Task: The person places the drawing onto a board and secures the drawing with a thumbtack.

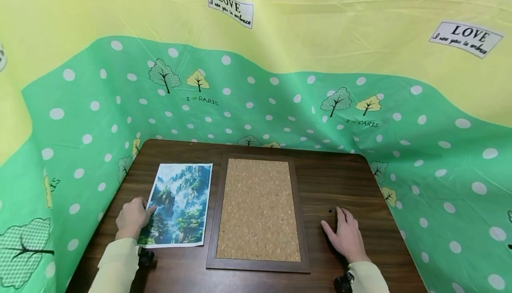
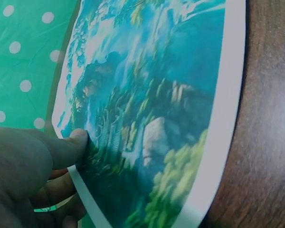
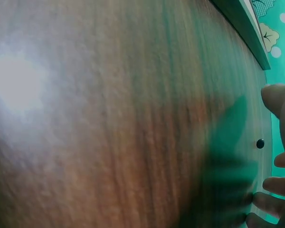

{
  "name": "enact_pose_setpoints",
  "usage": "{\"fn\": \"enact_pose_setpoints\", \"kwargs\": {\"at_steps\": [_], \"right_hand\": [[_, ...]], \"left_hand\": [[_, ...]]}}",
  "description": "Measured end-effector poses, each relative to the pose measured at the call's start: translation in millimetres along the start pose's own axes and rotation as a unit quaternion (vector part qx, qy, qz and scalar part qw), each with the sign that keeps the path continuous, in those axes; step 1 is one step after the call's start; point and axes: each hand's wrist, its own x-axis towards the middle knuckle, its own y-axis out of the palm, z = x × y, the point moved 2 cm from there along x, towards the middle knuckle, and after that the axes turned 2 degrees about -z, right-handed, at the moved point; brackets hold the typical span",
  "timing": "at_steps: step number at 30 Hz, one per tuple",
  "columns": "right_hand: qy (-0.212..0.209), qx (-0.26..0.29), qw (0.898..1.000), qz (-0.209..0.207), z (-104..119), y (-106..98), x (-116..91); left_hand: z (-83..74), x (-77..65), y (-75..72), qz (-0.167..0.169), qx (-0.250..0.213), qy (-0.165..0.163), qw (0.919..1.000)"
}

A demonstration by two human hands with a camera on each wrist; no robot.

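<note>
My left hand [image 1: 133,217] pinches the left edge of a landscape print [image 1: 182,204] with a white border. In the left wrist view the thumb [image 2: 76,142] lies on the picture and the other fingers curl behind its edge. To the print's right lies a cork board [image 1: 260,213] in a dark brown frame. My right hand [image 1: 347,237] is over the table on the board's far right, its fingers loosely spread and holding nothing. A small round black piece [image 3: 260,143] lies just ahead of its fingertips.
The dark wood table [image 1: 332,177] has rounded back corners. A green and yellow patterned cloth [image 1: 280,106] surrounds its back and sides. Black wrist cameras [image 1: 345,281] sit at both sleeves.
</note>
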Motion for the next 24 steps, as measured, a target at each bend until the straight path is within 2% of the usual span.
{"fn": "enact_pose_setpoints", "kwargs": {"at_steps": [5,12,17,20,24], "right_hand": [[0.002,0.014,1.0,-0.006,-2.7,-2.1,3.1],[0.007,0.019,1.0,0.005,-4.2,-1.5,5.7],[0.007,0.021,1.0,0.004,-3.0,-3.1,4.3],[0.006,0.022,1.0,0.006,-2.3,-4.1,3.7],[0.005,0.022,1.0,0.004,-2.1,-4.3,3.6]], "left_hand": [[2.4,-1.3,-3.1,0.007,-0.021,-0.012,0.9997],[14.1,0.6,-4.7,0.013,-0.067,-0.029,0.9973],[20.4,2.6,-5.0,0.006,-0.088,-0.023,0.9958],[23.7,3.7,-4.1,-0.001,-0.105,-0.026,0.9941],[28.0,3.9,-2.8,0.008,-0.141,-0.041,0.9891]]}}
